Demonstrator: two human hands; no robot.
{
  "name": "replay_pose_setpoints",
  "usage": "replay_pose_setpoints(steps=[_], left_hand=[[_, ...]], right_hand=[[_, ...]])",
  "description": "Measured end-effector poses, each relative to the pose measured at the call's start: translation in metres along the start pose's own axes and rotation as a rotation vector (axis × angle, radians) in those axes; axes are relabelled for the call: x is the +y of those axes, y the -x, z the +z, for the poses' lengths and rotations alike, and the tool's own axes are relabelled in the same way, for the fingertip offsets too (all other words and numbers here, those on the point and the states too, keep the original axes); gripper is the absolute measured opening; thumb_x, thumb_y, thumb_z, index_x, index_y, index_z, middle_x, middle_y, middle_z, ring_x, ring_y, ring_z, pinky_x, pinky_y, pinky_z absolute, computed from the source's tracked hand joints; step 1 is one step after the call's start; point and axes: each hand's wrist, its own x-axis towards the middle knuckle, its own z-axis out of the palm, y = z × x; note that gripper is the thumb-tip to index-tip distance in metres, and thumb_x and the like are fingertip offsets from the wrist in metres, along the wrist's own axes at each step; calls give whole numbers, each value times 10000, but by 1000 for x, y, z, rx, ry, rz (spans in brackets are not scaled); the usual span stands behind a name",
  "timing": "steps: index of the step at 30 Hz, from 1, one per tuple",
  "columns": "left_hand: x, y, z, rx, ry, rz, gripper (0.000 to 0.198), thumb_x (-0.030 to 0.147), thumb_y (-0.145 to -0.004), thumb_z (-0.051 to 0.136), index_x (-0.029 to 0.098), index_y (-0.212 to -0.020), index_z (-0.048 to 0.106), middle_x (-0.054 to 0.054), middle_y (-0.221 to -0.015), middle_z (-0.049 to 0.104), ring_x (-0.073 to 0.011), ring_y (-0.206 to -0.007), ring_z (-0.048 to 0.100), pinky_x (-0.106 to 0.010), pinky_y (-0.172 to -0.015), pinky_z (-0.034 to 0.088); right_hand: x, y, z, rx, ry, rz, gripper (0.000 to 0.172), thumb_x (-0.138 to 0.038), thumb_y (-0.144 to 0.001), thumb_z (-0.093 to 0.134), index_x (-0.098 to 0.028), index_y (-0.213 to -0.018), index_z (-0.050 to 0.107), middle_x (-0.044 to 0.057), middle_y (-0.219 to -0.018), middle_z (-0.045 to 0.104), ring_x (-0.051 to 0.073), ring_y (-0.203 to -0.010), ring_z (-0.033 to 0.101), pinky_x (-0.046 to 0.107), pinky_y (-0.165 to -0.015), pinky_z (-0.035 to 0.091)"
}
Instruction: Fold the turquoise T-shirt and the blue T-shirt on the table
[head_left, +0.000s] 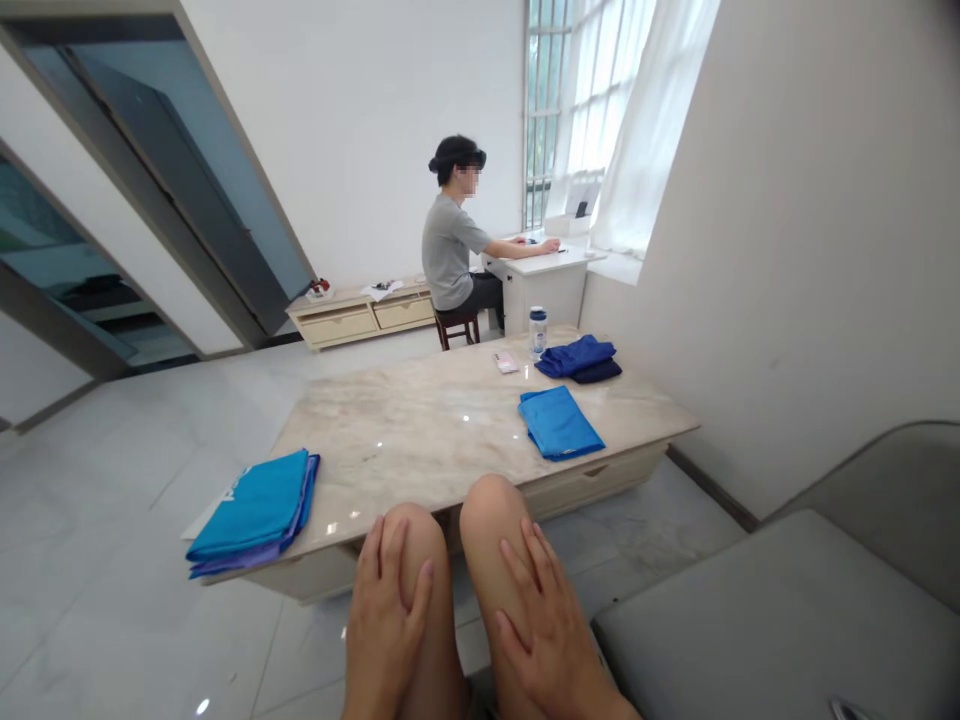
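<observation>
The left hand (386,620) and the right hand (544,630) are laid open on the knees (487,510), with nothing gripped, and a folded blue cloth (251,515) is seen at 10 o'clock on the table (442,430) edge, its long side slanting, closer to the left hand.

Glossy polished marble tabletop (420,440), matt smooth folded blue cloth (251,510) on it
</observation>
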Motion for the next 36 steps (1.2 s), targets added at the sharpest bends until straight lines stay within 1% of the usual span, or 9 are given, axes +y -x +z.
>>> replay_pose_setpoints(steps=[3,6,9,12,14,18,23,29,36], left_hand=[[-4,-2,0,18,6,-7,610,449,-1106,490,280,-1689,425,-114,-1777,405,-331,-1623,431,-579,-1320,418],[-3,-1,-1,41,5,-57,628,475,-1117,454,252,-1703,411,-124,-1762,428,-321,-1637,408,-561,-1351,373],[0,5,-2,62,-13,-115,665,483,-1124,409,212,-1730,366,-150,-1772,407,-328,-1640,403,-560,-1349,374],[-1,14,-2,58,-10,-116,701,487,-1115,388,207,-1754,318,-151,-1775,401,-330,-1653,382,-562,-1343,382],[0,21,-3,36,-24,-141,745,538,-1100,394,227,-1768,283,-148,-1765,416,-349,-1646,393,-581,-1314,420],[10,39,-3,16,-121,-265,929,687,-1018,504,235,-1781,229,-203,-1707,467,-419,-1505,558,-592,-1157,561],[19,57,2,87,-216,-203,959,716,-1012,477,143,-1754,278,-277,-1646,499,-455,-1434,603,-598,-1114,572],[12,60,10,121,-223,-145,955,720,-1015,469,143,-1751,277,-267,-1643,507,-446,-1425,606,-592,-1116,570],[6,62,12,129,-205,-144,964,733,-1007,482,155,-1751,281,-267,-1640,511,-452,-1392,628,-599,-1090,585]], right_hand=[[4,-5,2,26,13,1,810,-300,-1021,596,-265,-1781,315,101,-1859,201,385,-1653,369,577,-1222,534],[3,-3,6,54,24,52,808,-324,-1033,588,-279,-1786,301,100,-1853,222,374,-1631,411,567,-1214,544],[2,1,11,85,35,96,822,-337,-1038,583,-284,-1797,271,105,-1844,251,372,-1606,452,555,-1201,557],[2,1,16,94,42,80,848,-341,-1027,595,-277,-1801,254,109,-1843,253,369,-1604,456,539,-1198,562],[2,-1,17,88,42,63,867,-342,-1020,607,-264,-1802,242,117,-1846,241,363,-1615,440,527,-1207,557],[4,-1,17,66,22,65,876,-342,-1014,621,-251,-1799,243,132,-1842,246,355,-1632,412,531,-1238,527],[4,0,15,43,-11,91,859,-346,-1012,631,-269,-1791,276,128,-1836,266,360,-1635,405,551,-1257,502],[7,2,17,49,-8,98,855,-335,-1008,629,-269,-1789,288,121,-1841,256,358,-1626,419,537,-1255,504],[9,2,15,65,-15,82,879,-323,-1007,630,-268,-1798,250,119,-1838,263,353,-1629,420,524,-1262,504]])
